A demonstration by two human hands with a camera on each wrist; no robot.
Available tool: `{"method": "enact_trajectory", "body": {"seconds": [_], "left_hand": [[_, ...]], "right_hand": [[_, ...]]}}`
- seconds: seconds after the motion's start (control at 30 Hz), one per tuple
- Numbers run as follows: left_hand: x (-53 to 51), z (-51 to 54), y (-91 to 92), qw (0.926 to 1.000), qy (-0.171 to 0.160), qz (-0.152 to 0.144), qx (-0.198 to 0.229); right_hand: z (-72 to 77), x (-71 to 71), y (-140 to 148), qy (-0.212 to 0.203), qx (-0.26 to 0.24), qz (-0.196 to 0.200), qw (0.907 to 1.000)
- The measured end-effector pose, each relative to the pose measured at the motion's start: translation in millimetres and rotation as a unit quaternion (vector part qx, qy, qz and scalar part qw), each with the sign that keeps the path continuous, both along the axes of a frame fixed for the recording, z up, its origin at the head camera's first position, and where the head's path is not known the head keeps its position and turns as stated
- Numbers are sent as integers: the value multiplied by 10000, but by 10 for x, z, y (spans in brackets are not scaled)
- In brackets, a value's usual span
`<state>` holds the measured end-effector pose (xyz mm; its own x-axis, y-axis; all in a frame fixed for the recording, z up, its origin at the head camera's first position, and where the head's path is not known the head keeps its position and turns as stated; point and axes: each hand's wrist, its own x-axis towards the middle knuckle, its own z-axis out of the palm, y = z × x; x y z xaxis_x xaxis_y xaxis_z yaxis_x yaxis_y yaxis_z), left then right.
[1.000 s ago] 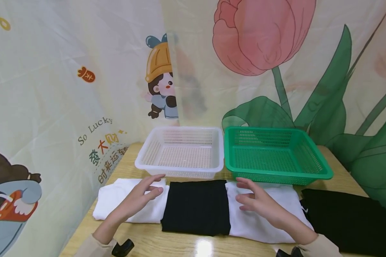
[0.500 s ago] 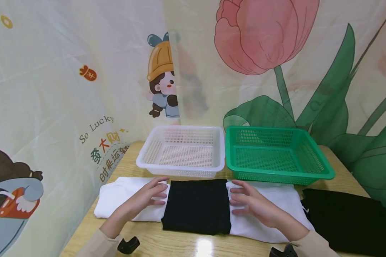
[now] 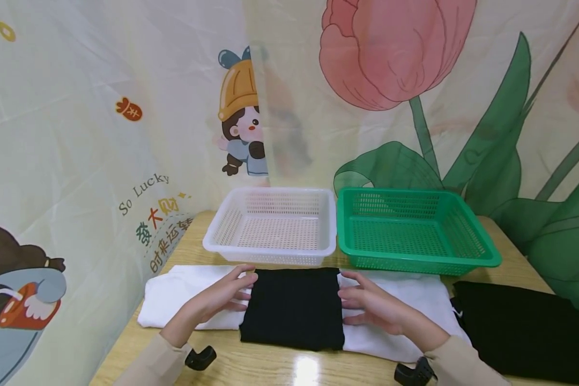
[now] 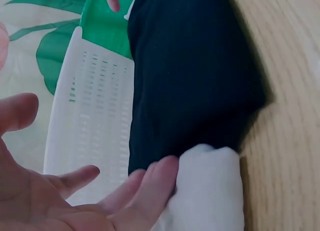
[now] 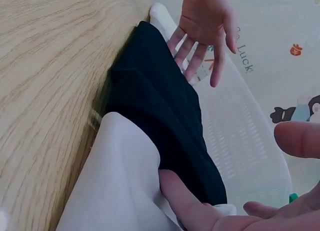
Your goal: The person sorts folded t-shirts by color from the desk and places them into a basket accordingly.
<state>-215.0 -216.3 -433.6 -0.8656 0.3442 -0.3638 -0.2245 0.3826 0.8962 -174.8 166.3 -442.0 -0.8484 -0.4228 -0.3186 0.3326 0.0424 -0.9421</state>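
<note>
A folded black cloth (image 3: 294,308) lies on the table between two folded white cloths, the left white cloth (image 3: 173,295) and the right white cloth (image 3: 420,292). My left hand (image 3: 217,301) is at the black cloth's left edge, over the left white cloth, fingers loosely extended. At the opposite edge my right hand (image 3: 378,306) faces it with fingers spread. In the wrist views, fingertips of each hand dip to the seam where black and white cloth meet; whether they reach beneath the black one is hidden. Neither hand grips anything.
Behind the cloths stand a white perforated basket (image 3: 270,256) and a green perforated basket (image 3: 415,262), side by side, both without contents. Another black cloth (image 3: 526,332) lies at the far right. A printed curtain (image 3: 173,107) hangs behind the wooden table (image 3: 255,364).
Both hands have moved inward and lower, from above the white cloths to the two side edges of the middle black cloth. The cloths and baskets have stayed put.
</note>
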Motion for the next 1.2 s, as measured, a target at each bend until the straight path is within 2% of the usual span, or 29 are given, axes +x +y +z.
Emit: {"method": "enact_trajectory", "body": {"seconds": [0.1, 0.23, 0.53, 0.8, 1.0, 1.13, 1.2], "left_hand": [[4, 18, 20, 9998, 76, 76, -172], [-13, 34, 40, 9997, 69, -28, -218], [-90, 1, 40, 9995, -202, -208, -90], [-147, -22, 67, 9984, -371, -360, 249], [-168, -41, 71, 9991, -317, -158, 227], [-138, -44, 35, 9998, -102, 64, -136], [-125, -38, 31, 9992, 59, 87, -395]], "right_hand": [[-6, -24, -2, 0, 42, 27, 10000], [-25, -57, -3, -34, 69, 103, 9999], [-85, -126, -89, -261, -263, 150, 9992], [-121, -119, -42, -324, -479, -18, 9983], [-118, -94, 62, -262, -369, -6, 9990], [-113, -96, 56, -224, -298, 48, 9993], [-107, -101, 40, -216, -269, 48, 9994]]}}
